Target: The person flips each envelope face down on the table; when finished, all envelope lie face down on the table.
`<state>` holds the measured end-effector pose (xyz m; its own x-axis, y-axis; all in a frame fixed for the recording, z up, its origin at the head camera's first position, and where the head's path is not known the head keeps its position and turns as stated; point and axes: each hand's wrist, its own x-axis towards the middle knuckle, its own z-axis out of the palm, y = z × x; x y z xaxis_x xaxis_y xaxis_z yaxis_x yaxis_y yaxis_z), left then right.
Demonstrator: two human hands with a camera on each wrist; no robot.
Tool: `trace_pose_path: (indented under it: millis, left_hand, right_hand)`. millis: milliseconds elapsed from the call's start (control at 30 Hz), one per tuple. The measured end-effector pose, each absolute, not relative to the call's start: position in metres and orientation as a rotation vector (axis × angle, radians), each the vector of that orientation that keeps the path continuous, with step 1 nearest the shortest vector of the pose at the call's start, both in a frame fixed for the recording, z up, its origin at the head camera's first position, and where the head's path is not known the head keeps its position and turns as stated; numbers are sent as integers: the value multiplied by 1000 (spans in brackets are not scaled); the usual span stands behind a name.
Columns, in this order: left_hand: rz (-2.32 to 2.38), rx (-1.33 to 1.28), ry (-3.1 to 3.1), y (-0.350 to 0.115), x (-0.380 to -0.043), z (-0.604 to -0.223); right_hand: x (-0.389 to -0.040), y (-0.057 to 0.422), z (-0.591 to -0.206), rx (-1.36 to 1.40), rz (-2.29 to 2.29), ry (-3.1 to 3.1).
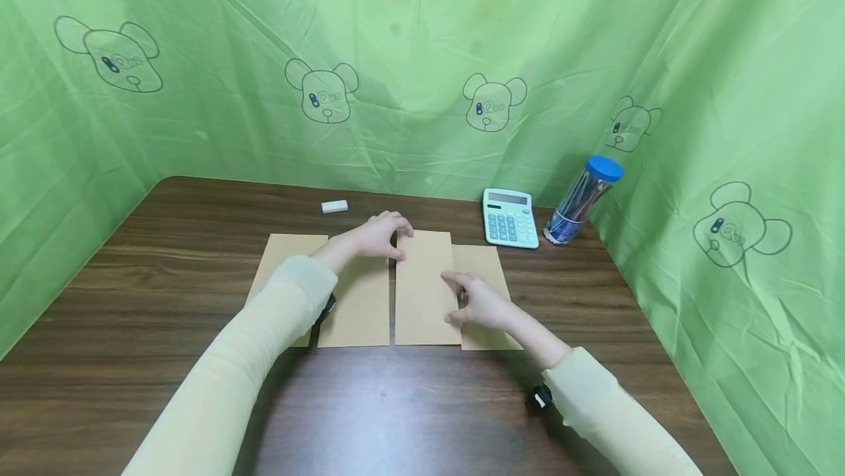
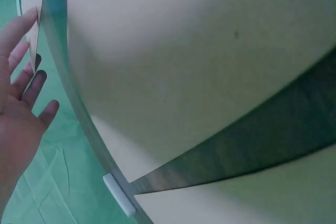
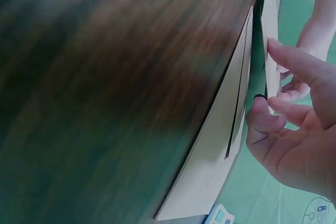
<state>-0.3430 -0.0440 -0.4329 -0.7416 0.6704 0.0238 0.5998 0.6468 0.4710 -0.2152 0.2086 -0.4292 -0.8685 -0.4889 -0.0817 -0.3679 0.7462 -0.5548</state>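
Several tan rectangular card sheets stand out on the wooden table in a row in the head view. My left hand (image 1: 378, 235) grips the upper left corner of the third card sheet (image 1: 425, 293), its fingers over the top edge. On the right edge of that sheet, the thumb and fingers of my right hand (image 1: 485, 305) hold it. The right wrist view shows this card sheet (image 3: 271, 61) raised off the table between both hands. It overlaps the rightmost card sheet (image 1: 485, 271). Under my left forearm lie the second card sheet (image 1: 359, 307) and the leftmost card sheet (image 1: 280, 252), partly hidden.
A white eraser-like block (image 1: 334, 206) lies behind the sheets on the table (image 1: 132, 278). At the back right are a light blue calculator (image 1: 510, 218) and a leaning clear tube (image 1: 581, 201) with a blue lid. Green curtains (image 1: 396, 58) enclose the back and sides.
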Motion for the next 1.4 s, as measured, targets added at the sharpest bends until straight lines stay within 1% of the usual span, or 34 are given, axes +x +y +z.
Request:
trace_pose_path:
  millis: [333,767,900,1133,1400]
  left_hand:
    - [575,1015,2704,-45,-336,-444]
    - [406,1044,2730,-44,-330,-436]
    - [383,1035,2734,-45,-328,-435]
    - [345,1085,2728,-44,-328,-436]
    - [315,1106,2734,-44,-329,-436]
  right_hand:
    - [-222,203,-427,-678,-681,2693]
    - [-224,204,-426,-696,-581,2682]
    - [-224,206,-423,-708,-625,2666]
    - [-220,229,-415,-774,-696,2744]
    - [-212,273,-410,-835,-575,2873]
